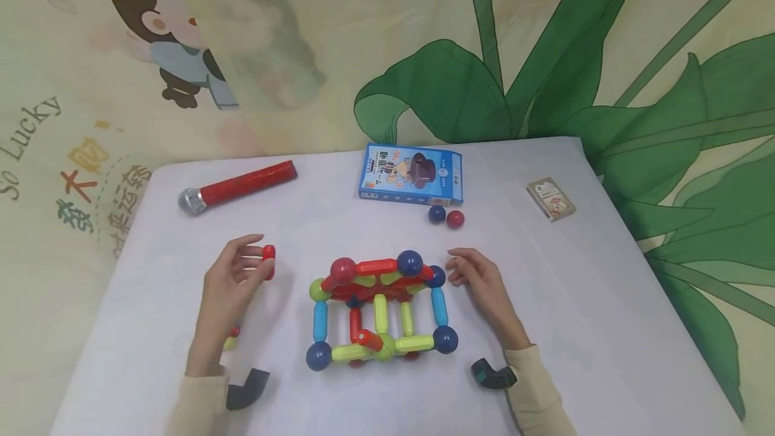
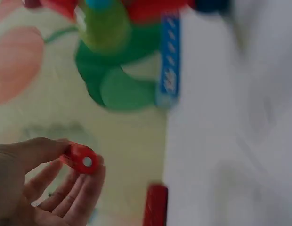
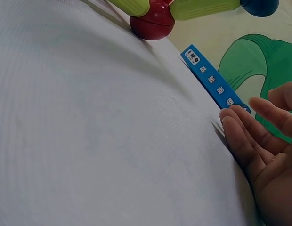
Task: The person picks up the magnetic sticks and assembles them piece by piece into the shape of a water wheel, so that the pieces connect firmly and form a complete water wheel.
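Observation:
Between thumb and fingertips, my left hand pinches a short red magnetic rod. The left wrist view shows the silvery round end of this red rod. To its right stands a frame built of magnetic rods and balls, in red, lime green, light blue and dark blue. A red rod sticks up from the green ball at its near side. Just right of the frame, my right hand holds nothing, its fingers loosely bent close to a dark blue corner ball.
At the back lie a red microphone-shaped stick and a blue card box. A loose blue ball and red ball sit before the box. A small card pack lies right. More pieces show partly behind the left wrist.

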### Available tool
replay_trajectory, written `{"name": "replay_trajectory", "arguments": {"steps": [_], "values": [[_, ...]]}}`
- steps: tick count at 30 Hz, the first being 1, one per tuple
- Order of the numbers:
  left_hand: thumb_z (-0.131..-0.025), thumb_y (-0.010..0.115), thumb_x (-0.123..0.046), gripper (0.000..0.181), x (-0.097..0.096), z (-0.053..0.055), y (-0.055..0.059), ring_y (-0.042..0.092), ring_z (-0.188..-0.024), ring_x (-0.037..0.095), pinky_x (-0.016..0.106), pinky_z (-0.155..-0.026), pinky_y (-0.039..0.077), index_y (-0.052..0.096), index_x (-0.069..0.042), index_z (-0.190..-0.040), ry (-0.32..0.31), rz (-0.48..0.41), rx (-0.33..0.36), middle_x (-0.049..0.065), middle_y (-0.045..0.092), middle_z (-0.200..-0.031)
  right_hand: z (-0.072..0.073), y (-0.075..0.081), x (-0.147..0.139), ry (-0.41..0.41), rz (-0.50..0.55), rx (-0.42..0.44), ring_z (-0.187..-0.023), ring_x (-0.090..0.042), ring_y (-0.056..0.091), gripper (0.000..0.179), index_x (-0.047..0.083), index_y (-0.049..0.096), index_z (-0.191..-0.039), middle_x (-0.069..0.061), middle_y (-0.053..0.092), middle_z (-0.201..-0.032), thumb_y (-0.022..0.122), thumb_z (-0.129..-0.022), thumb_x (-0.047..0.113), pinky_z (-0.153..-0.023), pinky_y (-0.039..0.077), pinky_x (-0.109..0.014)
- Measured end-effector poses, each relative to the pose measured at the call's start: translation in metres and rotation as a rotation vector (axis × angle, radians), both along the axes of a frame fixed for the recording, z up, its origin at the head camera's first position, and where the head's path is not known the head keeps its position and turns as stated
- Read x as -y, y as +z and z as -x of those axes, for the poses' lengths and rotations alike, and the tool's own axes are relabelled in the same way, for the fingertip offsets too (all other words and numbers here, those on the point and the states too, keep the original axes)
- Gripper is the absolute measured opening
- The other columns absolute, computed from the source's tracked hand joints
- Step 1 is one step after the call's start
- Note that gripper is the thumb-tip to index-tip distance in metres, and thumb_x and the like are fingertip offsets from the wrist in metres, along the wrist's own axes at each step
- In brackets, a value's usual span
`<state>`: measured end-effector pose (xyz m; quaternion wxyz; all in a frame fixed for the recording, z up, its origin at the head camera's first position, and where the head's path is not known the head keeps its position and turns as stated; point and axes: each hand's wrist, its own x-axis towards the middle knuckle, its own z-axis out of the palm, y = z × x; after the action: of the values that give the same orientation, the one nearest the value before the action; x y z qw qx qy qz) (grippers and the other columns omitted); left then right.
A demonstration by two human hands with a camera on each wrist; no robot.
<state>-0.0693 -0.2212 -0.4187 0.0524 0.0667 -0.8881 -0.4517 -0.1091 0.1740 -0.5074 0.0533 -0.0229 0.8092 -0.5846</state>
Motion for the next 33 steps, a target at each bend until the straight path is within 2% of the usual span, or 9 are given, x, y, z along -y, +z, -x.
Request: {"name": "replay_trajectory", "arguments": {"steps": [2,4,5,9,12,18,24,28,33], "values": [[-0.092,0.065,-0.019,0.05,-0.024,-0.012,0.016,0.069,-0.09,0.017,0.014,-0.08,0.051,0.045,-0.013,-0.137,-0.036,-0.225,0.043,0.01,0.061,-0.113,0.0,0.0,0.0,-0.001,-0.008,0.001,-0.079,-0.015,0.064,0.03,0.007,0.059,-0.122,-0.012,0.066,-0.102,0.048,-0.102,0.027,-0.075,0.053,-0.017],[-0.093,0.063,-0.02,0.051,-0.046,-0.024,0.026,0.071,-0.086,0.017,0.02,-0.082,0.053,0.04,-0.014,-0.138,-0.084,-0.425,0.099,0.008,0.06,-0.11,0.0,0.0,-0.001,0.002,-0.01,-0.002,-0.079,-0.015,0.064,0.031,0.007,0.059,-0.122,-0.013,0.066,-0.103,0.047,-0.102,0.028,-0.075,0.053,-0.017],[-0.094,0.063,-0.019,0.051,-0.056,-0.029,0.029,0.071,-0.084,0.019,0.022,-0.082,0.054,0.039,-0.015,-0.138,-0.104,-0.492,0.127,0.008,0.061,-0.109,0.001,0.0,-0.001,0.002,-0.008,-0.004,-0.079,-0.015,0.065,0.032,0.006,0.059,-0.122,-0.013,0.066,-0.103,0.047,-0.102,0.028,-0.075,0.053,-0.018],[-0.093,0.061,-0.014,0.054,-0.082,-0.042,0.034,0.071,-0.081,0.025,0.03,-0.078,0.057,0.033,-0.017,-0.139,-0.147,-0.656,0.207,0.008,0.06,-0.103,0.001,0.002,-0.001,0.005,-0.005,-0.012,-0.079,-0.016,0.065,0.032,0.006,0.059,-0.122,-0.013,0.066,-0.103,0.047,-0.102,0.028,-0.075,0.054,-0.019],[-0.093,0.06,-0.011,0.056,-0.091,-0.044,0.032,0.071,-0.079,0.026,0.033,-0.076,0.057,0.03,-0.018,-0.14,-0.164,-0.714,0.211,0.009,0.06,-0.102,0.001,0.002,-0.001,-0.001,-0.005,-0.013,-0.078,-0.015,0.065,0.031,0.006,0.059,-0.121,-0.012,0.066,-0.102,0.048,-0.102,0.027,-0.074,0.054,-0.019],[-0.094,0.058,-0.012,0.056,-0.096,-0.042,0.028,0.072,-0.079,0.028,0.034,-0.075,0.058,0.028,-0.016,-0.141,-0.201,-0.718,0.181,0.01,0.06,-0.098,0.0,0.001,0.0,0.001,0.003,-0.002,-0.077,-0.015,0.065,0.029,0.006,0.059,-0.121,-0.013,0.066,-0.102,0.048,-0.101,0.024,-0.074,0.054,-0.018],[-0.094,0.06,-0.015,0.052,-0.097,-0.041,0.029,0.07,-0.074,0.023,0.032,-0.073,0.058,0.033,-0.015,-0.138,-0.197,-0.616,0.155,0.013,0.061,-0.095,0.0,0.001,0.001,-0.007,0.0,-0.001,-0.077,-0.015,0.065,0.029,0.006,0.06,-0.121,-0.012,0.067,-0.101,0.048,-0.101,0.025,-0.073,0.054,-0.018],[-0.096,0.059,-0.02,0.046,-0.087,-0.04,0.026,0.067,-0.072,0.022,0.031,-0.068,0.058,0.037,-0.017,-0.137,-0.152,-0.546,0.133,0.014,0.064,-0.095,0.0,0.0,0.001,-0.002,-0.004,0.016,-0.078,-0.015,0.065,0.03,0.007,0.059,-0.122,-0.013,0.066,-0.102,0.048,-0.101,0.027,-0.074,0.054,-0.018],[-0.098,0.055,-0.019,0.035,-0.065,-0.037,0.016,0.066,-0.069,0.02,0.028,-0.066,0.057,0.047,-0.012,-0.131,-0.077,-0.464,0.019,0.014,0.065,-0.092,0.005,0.005,0.004,-0.072,-0.091,-0.042,-0.086,-0.019,0.064,0.028,0.01,0.058,-0.123,-0.009,0.065,-0.107,0.05,-0.1,0.025,-0.077,0.054,-0.023]]}}
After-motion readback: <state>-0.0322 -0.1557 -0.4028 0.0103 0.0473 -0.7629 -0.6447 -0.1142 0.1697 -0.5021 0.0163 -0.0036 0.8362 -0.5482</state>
